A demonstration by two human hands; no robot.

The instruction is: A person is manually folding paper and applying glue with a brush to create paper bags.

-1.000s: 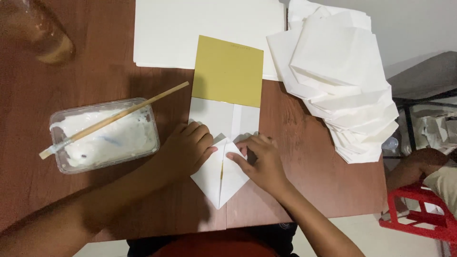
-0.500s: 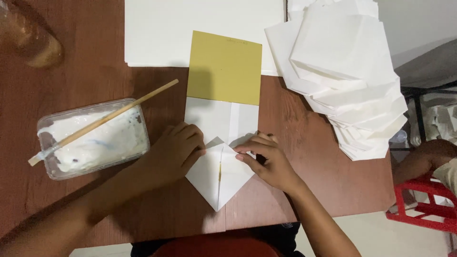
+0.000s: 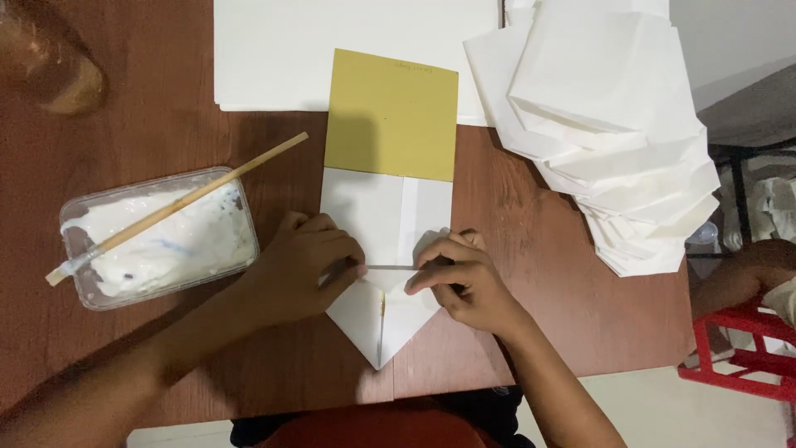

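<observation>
A white paper piece (image 3: 383, 217) lies on the brown table (image 3: 531, 274) in front of me, its near end folded into a point (image 3: 380, 319). A mustard-yellow card (image 3: 391, 112) sticks out of its far end. My left hand (image 3: 303, 265) presses flat on the left side of the fold line. My right hand (image 3: 460, 278) presses on the right side, fingertips on the crease. Both hands rest on the paper without lifting it.
A clear plastic tub of white paste (image 3: 157, 236) stands at the left with a wooden stick (image 3: 178, 207) laid across it. A fanned stack of folded white paper pieces (image 3: 618, 133) sits at the right. Large white sheets (image 3: 348, 41) lie at the back. A red stool (image 3: 746, 348) stands beyond the table's right edge.
Both hands have shifted slightly along the crease of the folded point. The view has drifted a little; the paper stays in place.
</observation>
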